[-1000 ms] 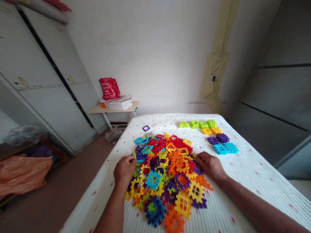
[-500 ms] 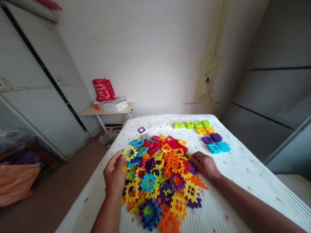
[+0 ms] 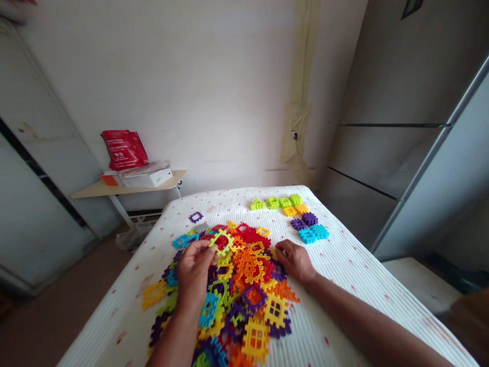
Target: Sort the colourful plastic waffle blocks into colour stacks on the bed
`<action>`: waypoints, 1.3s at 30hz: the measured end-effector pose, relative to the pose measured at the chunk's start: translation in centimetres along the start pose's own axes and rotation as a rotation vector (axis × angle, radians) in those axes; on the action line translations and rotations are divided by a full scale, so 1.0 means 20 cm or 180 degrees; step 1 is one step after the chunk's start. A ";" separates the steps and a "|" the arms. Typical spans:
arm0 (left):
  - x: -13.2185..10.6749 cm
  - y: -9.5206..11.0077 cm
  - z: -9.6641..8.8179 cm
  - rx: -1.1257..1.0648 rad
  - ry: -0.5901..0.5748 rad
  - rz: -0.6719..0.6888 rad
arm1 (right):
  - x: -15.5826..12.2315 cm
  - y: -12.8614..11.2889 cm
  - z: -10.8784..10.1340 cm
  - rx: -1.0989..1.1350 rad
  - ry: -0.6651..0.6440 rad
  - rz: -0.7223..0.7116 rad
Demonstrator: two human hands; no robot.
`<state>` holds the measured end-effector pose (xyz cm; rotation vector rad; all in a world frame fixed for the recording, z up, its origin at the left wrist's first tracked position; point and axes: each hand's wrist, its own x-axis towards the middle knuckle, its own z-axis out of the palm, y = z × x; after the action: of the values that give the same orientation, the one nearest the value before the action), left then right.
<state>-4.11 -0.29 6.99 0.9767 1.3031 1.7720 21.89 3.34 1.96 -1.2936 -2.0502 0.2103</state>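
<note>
A heap of flat interlocking plastic tiles in orange, yellow, purple, blue, red and green lies on the white ribbed bed cover. My left hand is raised over the heap's left side, fingers pinched on a lime-green tile. Fingers curled, my right hand rests on the heap's right edge, touching tiles there; whether it grips one is hidden. Small sorted stacks sit further back: green, yellow-orange, purple and blue.
A single purple tile lies apart at the far left of the bed. A small side table with a white box and a red bag stands by the wall. Grey cabinet panels close in on both sides.
My left hand picked a lime-green tile from the heap's left edge and carried it up and to the right. My head turned right, shifting the scene left. My right hand stayed on the heap.
</note>
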 end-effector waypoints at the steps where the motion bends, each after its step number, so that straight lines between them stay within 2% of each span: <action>1: 0.00 -0.01 0.03 -0.0020 -0.0076 -0.0058 | 0.01 -0.02 0.00 0.0129 0.0084 0.0019; 5: -0.03 -0.04 0.13 -0.0042 -0.0327 -0.0199 | 0.08 -0.18 0.01 0.0813 0.0178 0.0190; 10: -0.06 -0.03 0.19 -0.0008 -0.0513 -0.0289 | 0.14 -0.40 0.02 0.1929 -0.0189 0.0191; 14: -0.06 -0.03 0.17 0.0048 -0.0555 -0.0487 | 0.18 -0.47 0.02 0.2014 -0.0318 0.0143; 18: -0.02 -0.05 0.13 0.0246 -0.0493 -0.0657 | 0.21 -0.46 0.04 0.1453 -0.0374 -0.0281; 22: 0.02 -0.06 0.12 0.0252 -0.0530 -0.0595 | 0.22 -0.44 0.07 0.0781 -0.0021 -0.0520; 28: 0.04 -0.06 0.17 -0.0327 -0.0489 -0.0789 | 0.25 -0.44 0.09 0.0190 0.0196 -0.0381; 34: 0.05 -0.02 0.21 -0.0296 -0.0503 -0.0858 | 0.29 -0.43 0.10 0.0368 0.0249 -0.0339; 37: 0.07 0.05 0.19 0.0025 -0.0553 -0.0696 | 0.36 -0.33 0.07 0.0304 0.0305 -0.0240; 39: 0.10 0.11 0.14 0.0444 -0.0524 -0.0424 | 0.44 -0.22 0.04 -0.0111 0.0434 0.0037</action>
<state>-2.76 2.12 9.92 1.0632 1.3670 1.4846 15.91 8.88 7.58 -1.3048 -1.9392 0.0894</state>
